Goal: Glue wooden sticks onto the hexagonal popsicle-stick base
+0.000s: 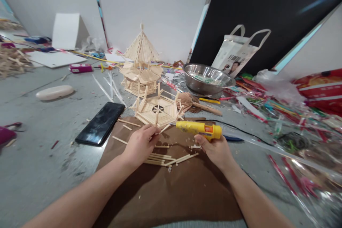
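My right hand [215,149] is wrapped round the handle of a yellow hot glue gun [199,129], its nozzle pointing left. Pinched in the fingers of my left hand [143,144] is a short thin wooden stick [165,128], close to the nozzle tip. Just beyond both hands lies a six-sided frame of wooden sticks [157,108] with short uprights round its edge. Behind it stands a pavilion model [141,74] of the same sticks, with a pointed roof. Loose wooden sticks [160,158] lie on the brown mat [171,192] below my hands.
A black phone [100,124] and a white oval case [55,93] lie at left. A steel bowl [208,78] stands at the back right, before a white bag [235,53]. A fan-shaped brown brush [189,102] lies beside the frame. Plastic scraps [283,114] and a black cord crowd the right.
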Tool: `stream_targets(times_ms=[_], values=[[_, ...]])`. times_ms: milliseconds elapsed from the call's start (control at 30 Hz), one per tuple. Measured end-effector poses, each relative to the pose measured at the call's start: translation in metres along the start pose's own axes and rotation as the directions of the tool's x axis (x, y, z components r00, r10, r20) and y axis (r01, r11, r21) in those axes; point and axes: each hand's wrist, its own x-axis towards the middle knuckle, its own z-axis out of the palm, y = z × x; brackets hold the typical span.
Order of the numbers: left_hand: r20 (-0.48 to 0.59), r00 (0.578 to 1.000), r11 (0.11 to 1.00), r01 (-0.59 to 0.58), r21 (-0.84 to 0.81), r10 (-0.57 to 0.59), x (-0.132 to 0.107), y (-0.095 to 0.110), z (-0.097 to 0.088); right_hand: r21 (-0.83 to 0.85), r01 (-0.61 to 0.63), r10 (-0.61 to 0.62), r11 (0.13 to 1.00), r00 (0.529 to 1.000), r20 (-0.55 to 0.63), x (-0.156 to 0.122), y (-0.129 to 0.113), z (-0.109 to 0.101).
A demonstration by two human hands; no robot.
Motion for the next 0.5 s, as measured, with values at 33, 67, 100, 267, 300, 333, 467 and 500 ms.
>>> stream_targets(times_ms=[33, 67, 100, 267, 300, 333, 467, 500], values=[[0.005, 1.0, 1.0, 0.003, 0.004, -0.003, 0.0, 0.0001, -0.0002, -0.002, -0.003, 0.003, 1.0, 1.0, -0.003, 0.0002, -0.0004, -0.0002], [0.01, 1.0, 1.0, 0.008, 0.008, -0.008, -0.0001, 0.0002, -0.0004, -0.003, -0.007, 0.007, 1.0, 1.0, -0.006, 0.0003, -0.0005, -0.0004], [0.014, 1.0, 1.0, 0.012, 0.01, -0.012, -0.0002, 0.0004, -0.0006, -0.004, -0.012, 0.012, 1.0, 1.0, -0.008, 0.0005, -0.0003, -0.0005], [0.005, 1.0, 1.0, 0.013, 0.0, -0.013, -0.0004, 0.0008, -0.0016, -0.003, -0.029, 0.029, 1.0, 1.0, 0.005, 0.0015, 0.0056, -0.0008], [0.003, 1.0, 1.0, 0.011, -0.001, -0.011, -0.0004, 0.0008, -0.0017, 0.0, -0.028, 0.028, 1.0, 1.0, 0.006, 0.0016, 0.0068, -0.0009], [0.0, 1.0, 1.0, 0.008, -0.002, -0.008, -0.0003, 0.0007, -0.0018, 0.003, -0.024, 0.024, 1.0, 1.0, 0.006, 0.0018, 0.0078, -0.001], [-0.007, 1.0, 1.0, 0.002, -0.009, -0.002, -0.0001, 0.0, -0.0016, 0.01, -0.01, 0.01, 1.0, 1.0, 0.006, 0.0022, 0.0075, -0.0012], [-0.007, 1.0, 1.0, 0.001, -0.01, -0.001, -0.0001, -0.0001, -0.0015, 0.01, -0.012, 0.012, 1.0, 1.0, 0.004, 0.0022, 0.0067, -0.0012]])
